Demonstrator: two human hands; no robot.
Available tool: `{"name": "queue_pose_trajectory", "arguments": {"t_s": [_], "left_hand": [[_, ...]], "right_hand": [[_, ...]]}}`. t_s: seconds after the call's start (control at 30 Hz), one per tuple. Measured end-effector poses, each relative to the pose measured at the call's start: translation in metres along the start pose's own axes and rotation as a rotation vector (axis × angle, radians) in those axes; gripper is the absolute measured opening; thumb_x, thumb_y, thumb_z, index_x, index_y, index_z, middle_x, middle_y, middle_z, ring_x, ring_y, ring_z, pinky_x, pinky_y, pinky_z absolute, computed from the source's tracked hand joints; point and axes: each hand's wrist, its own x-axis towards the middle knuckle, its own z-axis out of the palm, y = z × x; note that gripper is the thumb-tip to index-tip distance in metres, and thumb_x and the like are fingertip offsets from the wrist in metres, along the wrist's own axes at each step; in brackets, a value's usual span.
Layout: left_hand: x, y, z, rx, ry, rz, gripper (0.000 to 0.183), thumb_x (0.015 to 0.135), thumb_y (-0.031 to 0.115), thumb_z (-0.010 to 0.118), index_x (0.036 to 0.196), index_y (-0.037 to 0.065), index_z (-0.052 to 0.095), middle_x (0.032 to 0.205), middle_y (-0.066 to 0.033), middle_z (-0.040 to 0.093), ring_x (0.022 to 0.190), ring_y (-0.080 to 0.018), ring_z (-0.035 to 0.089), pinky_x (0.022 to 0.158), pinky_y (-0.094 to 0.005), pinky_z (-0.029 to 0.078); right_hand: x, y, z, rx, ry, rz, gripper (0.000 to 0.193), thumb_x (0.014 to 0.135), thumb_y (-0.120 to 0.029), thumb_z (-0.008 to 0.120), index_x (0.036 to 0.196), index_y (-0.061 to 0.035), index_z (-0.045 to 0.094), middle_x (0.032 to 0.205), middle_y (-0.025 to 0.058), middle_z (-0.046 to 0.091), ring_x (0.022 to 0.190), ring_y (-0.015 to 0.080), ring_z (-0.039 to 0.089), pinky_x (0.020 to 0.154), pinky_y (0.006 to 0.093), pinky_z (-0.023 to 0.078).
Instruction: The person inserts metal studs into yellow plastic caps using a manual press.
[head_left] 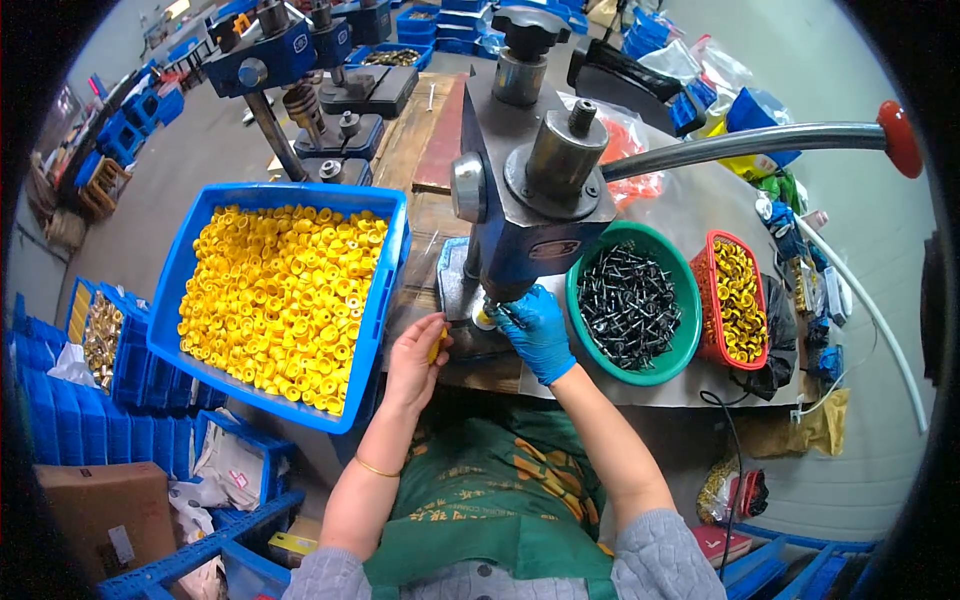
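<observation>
My bare left hand [412, 362] is closed round a small yellow plastic cap [437, 347], just left of the press base. My right hand [540, 335], in a blue glove, reaches under the ram of a hand press [530, 225] with its fingertips pinched together. Beside those fingertips a small yellow and white piece [484, 318] sits on the press base; whatever the fingers grip is hidden. To the left, a blue tray [400, 235] is filled with yellow caps [270, 300]. A green bowl [690, 300] of black, thin-stemmed metal parts [635, 305] stands right of my glove.
The press's long lever [745, 150] with a red knob [900, 138] sticks out to the right. A red basket [712, 335] holds yellow and metal pieces. Behind the tray stand more presses [340, 100]. Stacked blue bins [110, 430] and a cardboard box [105, 515] sit lower left.
</observation>
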Motion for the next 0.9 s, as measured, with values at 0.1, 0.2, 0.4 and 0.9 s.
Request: {"name": "queue_pose_trajectory", "arguments": {"t_s": [0.1,0.2,0.4,0.9], "left_hand": [[-0.003,-0.001,0.007,-0.003,0.000,-0.012,0.019,0.082,0.015,0.057,0.098,0.006,0.054,0.084,-0.0006,0.057,0.070,-0.0088,0.051,0.053,-0.0189,0.036],[-0.003,-0.002,0.010,0.036,-0.001,-0.028,0.019,0.083,0.017,0.054,0.099,0.006,0.054,0.084,-0.0001,0.057,0.070,-0.0088,0.051,0.053,-0.0188,0.036],[-0.007,0.000,0.012,0.045,0.004,-0.037,0.019,0.082,0.016,0.054,0.100,0.007,0.054,0.085,-0.0003,0.057,0.071,-0.0096,0.052,0.054,-0.0190,0.037],[-0.004,-0.005,0.017,-0.032,-0.006,-0.066,0.018,0.082,0.014,0.055,0.098,0.006,0.054,0.081,0.0002,0.054,0.072,-0.0100,0.052,0.060,-0.0209,0.040]], "right_hand": [[0.000,-0.002,0.000,0.043,0.004,0.079,0.014,0.067,-0.015,0.063,0.064,-0.0068,0.052,0.064,0.0102,0.052,0.063,0.0302,0.050,0.056,0.0391,0.039],[-0.003,0.004,0.005,0.088,0.013,0.113,0.012,0.068,-0.015,0.063,0.066,-0.0074,0.053,0.065,0.0095,0.053,0.064,0.0300,0.051,0.057,0.0382,0.039],[-0.004,0.003,0.007,0.000,-0.066,-0.029,0.010,0.069,-0.015,0.061,0.072,-0.0078,0.055,0.069,0.0092,0.053,0.068,0.0306,0.051,0.059,0.0386,0.040],[0.080,-0.092,-0.262,1.136,-0.220,-0.091,0.056,0.078,-0.013,0.049,0.126,0.0076,0.028,0.127,0.0215,0.036,0.115,0.0272,0.039,0.099,0.0414,0.028]]}}
